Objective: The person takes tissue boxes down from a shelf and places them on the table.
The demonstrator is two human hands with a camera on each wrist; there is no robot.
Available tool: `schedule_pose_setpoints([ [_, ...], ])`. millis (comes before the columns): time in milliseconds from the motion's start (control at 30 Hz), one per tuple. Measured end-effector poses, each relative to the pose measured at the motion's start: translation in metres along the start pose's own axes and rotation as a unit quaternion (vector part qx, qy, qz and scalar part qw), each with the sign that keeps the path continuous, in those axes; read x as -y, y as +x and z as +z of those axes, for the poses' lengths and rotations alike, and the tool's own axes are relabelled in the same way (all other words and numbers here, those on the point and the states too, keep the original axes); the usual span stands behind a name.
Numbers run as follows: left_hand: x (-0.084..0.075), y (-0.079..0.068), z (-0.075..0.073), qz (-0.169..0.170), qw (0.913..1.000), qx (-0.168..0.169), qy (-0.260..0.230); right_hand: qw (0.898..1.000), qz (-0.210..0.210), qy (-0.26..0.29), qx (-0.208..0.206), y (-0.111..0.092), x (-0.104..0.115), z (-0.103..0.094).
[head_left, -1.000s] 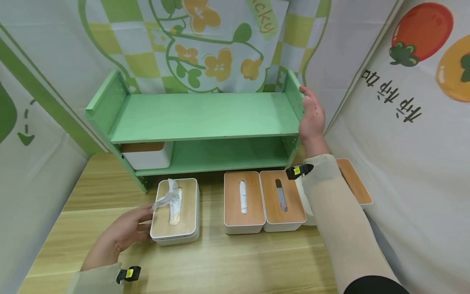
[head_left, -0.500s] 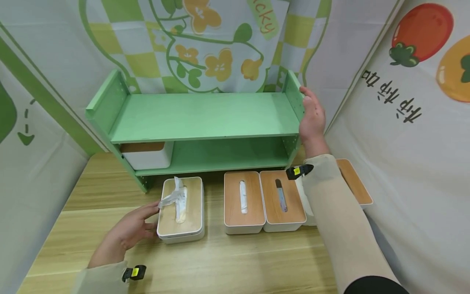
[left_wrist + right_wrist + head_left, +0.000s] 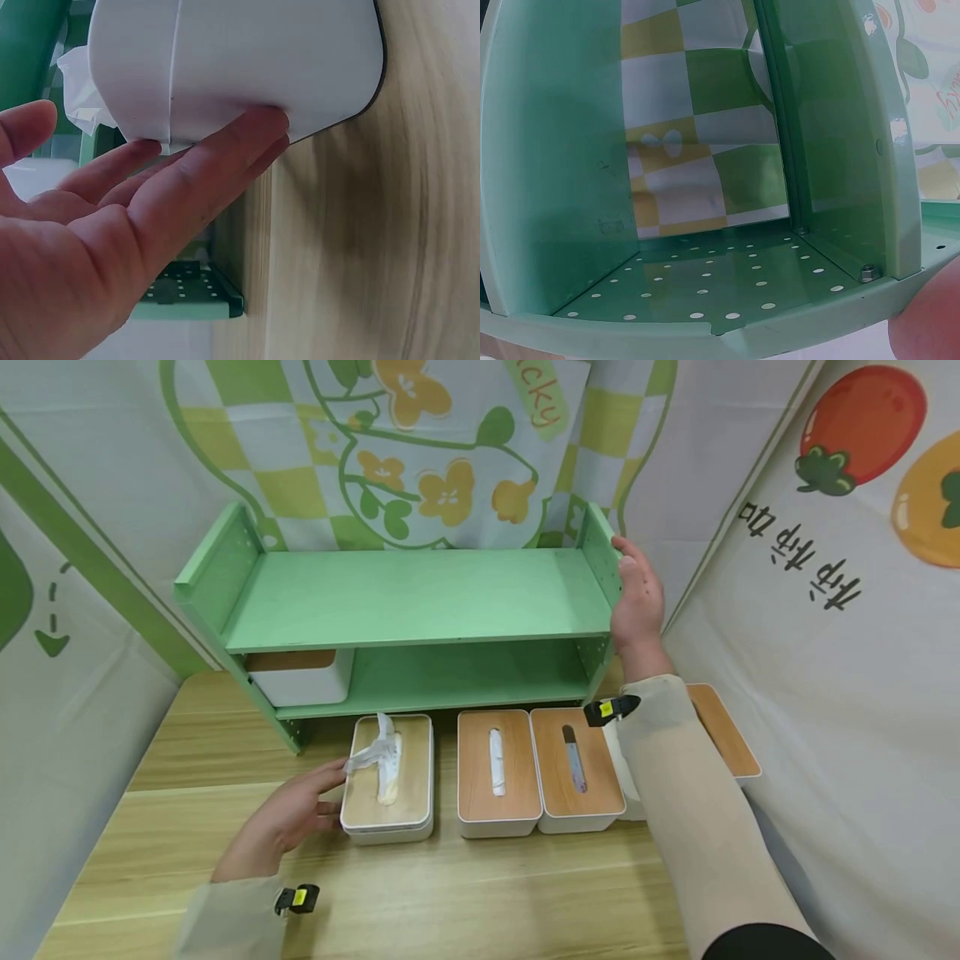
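Observation:
My left hand (image 3: 292,814) presses the left side of a white tissue box (image 3: 415,760) with a pale wood lid. A tissue (image 3: 387,764) sticks up from the lid's slot. In the left wrist view, nearly straight fingers (image 3: 202,169) lie against the box's white wall (image 3: 255,60), thumb apart from it. At the right end of a green two-tier shelf (image 3: 427,597), my right hand (image 3: 637,602) rests flat on the outside of the side panel, fingers pointing up. Only a bit of that hand (image 3: 934,315) shows at the edge of the right wrist view.
Two wood-lidded tissue boxes stand side by side, a left one (image 3: 499,810) and a right one (image 3: 555,793). Another lidded box (image 3: 723,731) is partly behind my right forearm. One white box (image 3: 303,683) sits on the lower shelf's left. Fabric walls surround the table (image 3: 450,893).
My left hand and the tissue box have slid right and slightly away from me, nearer the two side-by-side boxes. The right hand has stayed on the shelf's side.

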State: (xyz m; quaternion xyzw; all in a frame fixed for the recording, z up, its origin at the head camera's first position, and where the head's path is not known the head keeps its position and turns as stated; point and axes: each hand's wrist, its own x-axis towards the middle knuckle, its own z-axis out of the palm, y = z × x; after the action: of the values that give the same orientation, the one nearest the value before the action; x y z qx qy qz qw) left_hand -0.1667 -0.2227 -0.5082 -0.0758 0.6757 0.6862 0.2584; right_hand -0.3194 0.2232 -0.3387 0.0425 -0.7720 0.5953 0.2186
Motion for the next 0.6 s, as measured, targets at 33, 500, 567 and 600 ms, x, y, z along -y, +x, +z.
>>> schedule_pose_setpoints([
  [33, -0.001, 0.001, 0.001, 0.001, 1.0000, -0.002, 0.004, 1.000, -0.001, 0.000, -0.001, 0.000, 0.000, 0.000],
  [500, -0.005, 0.018, 0.022, 0.003, 1.0000, 0.002, 0.009, 1.000, -0.004, 0.013, -0.002, 0.002, -0.004, 0.000],
  [567, -0.005, 0.019, 0.025, 0.000, 1.0000, 0.002, 0.009, 1.000, -0.005, 0.012, -0.003, 0.003, -0.004, 0.000],
  [600, -0.005, 0.019, 0.026, -0.002, 0.9999, 0.002, 0.010, 1.000, -0.005, 0.012, -0.002, 0.002, -0.004, 0.000],
])
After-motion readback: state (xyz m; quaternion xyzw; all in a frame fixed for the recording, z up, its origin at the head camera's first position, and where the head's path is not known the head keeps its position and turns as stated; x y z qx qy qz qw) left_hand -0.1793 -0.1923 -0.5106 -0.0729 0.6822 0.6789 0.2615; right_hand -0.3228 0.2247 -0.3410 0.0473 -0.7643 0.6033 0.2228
